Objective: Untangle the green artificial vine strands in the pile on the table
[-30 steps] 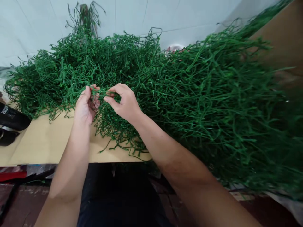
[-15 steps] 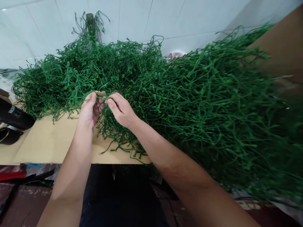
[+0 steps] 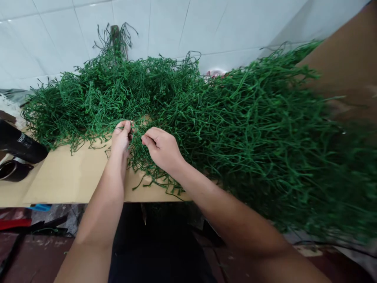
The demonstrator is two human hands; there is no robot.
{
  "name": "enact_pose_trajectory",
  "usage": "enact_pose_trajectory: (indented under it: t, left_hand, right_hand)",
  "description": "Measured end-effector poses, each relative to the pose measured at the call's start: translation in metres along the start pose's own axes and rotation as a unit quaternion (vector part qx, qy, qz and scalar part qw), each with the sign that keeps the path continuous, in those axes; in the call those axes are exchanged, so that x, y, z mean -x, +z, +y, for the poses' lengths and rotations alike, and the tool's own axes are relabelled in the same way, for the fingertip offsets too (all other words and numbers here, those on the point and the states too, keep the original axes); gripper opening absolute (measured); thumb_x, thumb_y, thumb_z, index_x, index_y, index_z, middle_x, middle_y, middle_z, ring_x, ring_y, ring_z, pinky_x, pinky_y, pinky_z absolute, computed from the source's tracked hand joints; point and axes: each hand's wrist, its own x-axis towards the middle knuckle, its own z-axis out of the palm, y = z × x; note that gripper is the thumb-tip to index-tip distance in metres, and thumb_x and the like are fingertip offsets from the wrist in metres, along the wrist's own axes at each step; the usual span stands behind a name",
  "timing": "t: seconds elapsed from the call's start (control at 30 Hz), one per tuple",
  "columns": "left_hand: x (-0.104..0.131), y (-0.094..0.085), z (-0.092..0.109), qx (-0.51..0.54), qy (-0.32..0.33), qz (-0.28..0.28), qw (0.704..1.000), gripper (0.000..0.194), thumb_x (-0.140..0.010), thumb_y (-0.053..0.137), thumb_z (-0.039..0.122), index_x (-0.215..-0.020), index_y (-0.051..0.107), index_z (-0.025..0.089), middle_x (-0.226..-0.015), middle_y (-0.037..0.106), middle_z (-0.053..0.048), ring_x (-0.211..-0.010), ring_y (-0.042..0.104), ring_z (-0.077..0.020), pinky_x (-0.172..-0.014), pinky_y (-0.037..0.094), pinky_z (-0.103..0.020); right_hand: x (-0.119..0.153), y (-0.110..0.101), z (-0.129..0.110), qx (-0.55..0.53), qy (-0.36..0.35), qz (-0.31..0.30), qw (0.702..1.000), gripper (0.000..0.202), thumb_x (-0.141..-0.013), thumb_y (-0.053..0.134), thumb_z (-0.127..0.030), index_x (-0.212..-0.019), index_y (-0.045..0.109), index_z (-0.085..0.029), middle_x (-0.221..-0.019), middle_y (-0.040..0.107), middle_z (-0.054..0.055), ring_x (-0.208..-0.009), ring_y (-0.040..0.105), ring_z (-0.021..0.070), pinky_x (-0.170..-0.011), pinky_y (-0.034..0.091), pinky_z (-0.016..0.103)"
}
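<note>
Item: left hand (image 3: pixel 120 138), bare, fingers curling shut and pinching thin green strands at the near edge of the heap. Thumb and fingertips are meeting around the strands, knuckles facing the camera.

Item: right hand (image 3: pixel 161 147), bare, sitting just beside the left hand, thumb and forefinger closing on strands of the same clump; the two pinches are lying close together, not quite touching.

Item: green plastic stems (image 3: pixel 188 114), a large tangled heap, thin and wiry with small nodes. The pinched strands are belonging to the near fringe of it; the bulk is spreading behind and to both sides of the pinches, thickest to the right, where it is running blurred off the frame edge.

Item: cardboard sheet (image 3: pixel 67 179), tan, lying flat under the heap and below the left hand.

Item: black device (image 3: pixel 20 143), lying well to the left of the hands; what kind cannot be told.

Item: white tiled wall (image 3: pixel 165 27), standing behind the heap.
</note>
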Motion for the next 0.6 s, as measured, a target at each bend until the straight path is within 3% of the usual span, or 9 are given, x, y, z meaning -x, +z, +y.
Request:
enact_pose_trajectory:
  t: [0.13,0.3,0.43,0.53,0.6]
  left_hand:
    - [-0.003,-0.001,-0.003,-0.022,0.012,0.026,0.999,0.018,-0.085,0.051,0.017,-0.066,0.050,0.016,-0.049,0.050,0.007,-0.040,0.044,-0.0042,-0.040,0.031,-0.015]
    - [0.004,0.008,-0.007,-0.051,0.011,0.005,0.999,0.017,-0.084,0.051,0.016,-0.067,0.050,0.016,-0.049,0.051,0.006,-0.043,0.047,-0.0043,-0.040,0.030,-0.015]
    - [0.006,0.010,-0.004,-0.053,-0.003,0.016,0.998,0.017,-0.085,0.049,0.017,-0.069,0.050,0.016,-0.049,0.051,0.007,-0.042,0.047,-0.0041,-0.039,0.028,-0.015]
    - [-0.001,-0.004,0.007,0.001,0.017,0.095,0.995,0.017,-0.084,0.052,0.020,-0.068,0.047,0.017,-0.050,0.050,0.008,-0.042,0.047,-0.0030,-0.039,0.028,-0.014]
    - [-0.003,-0.014,0.014,0.027,0.034,0.103,0.994,0.018,-0.082,0.057,0.023,-0.069,0.046,0.018,-0.051,0.051,0.008,-0.043,0.049,-0.0027,-0.040,0.030,-0.013]
  right_hand:
    - [0.014,0.002,-0.005,0.018,0.018,-0.004,1.000,0.025,-0.085,0.037,-0.023,-0.060,0.040,-0.019,-0.066,0.050,0.004,-0.068,0.048,0.0147,-0.067,0.036,0.028]
    - [0.025,-0.008,-0.004,0.060,0.021,0.009,0.998,0.027,-0.086,0.036,-0.024,-0.060,0.039,-0.019,-0.064,0.050,0.004,-0.066,0.047,0.0144,-0.065,0.036,0.027]
    - [0.039,-0.015,-0.019,0.110,-0.047,0.036,0.992,0.029,-0.086,0.038,-0.021,-0.057,0.033,-0.019,-0.058,0.044,0.002,-0.058,0.041,0.0127,-0.058,0.034,0.027]
    - [0.050,-0.024,-0.038,0.085,-0.125,0.053,0.987,0.027,-0.084,0.041,-0.015,-0.058,0.037,-0.019,-0.057,0.043,0.001,-0.056,0.041,0.0114,-0.054,0.034,0.025]
    - [0.049,-0.038,-0.041,0.084,-0.148,0.084,0.982,0.024,-0.084,0.042,-0.015,-0.061,0.043,-0.019,-0.057,0.045,0.001,-0.057,0.044,0.0112,-0.053,0.036,0.025]
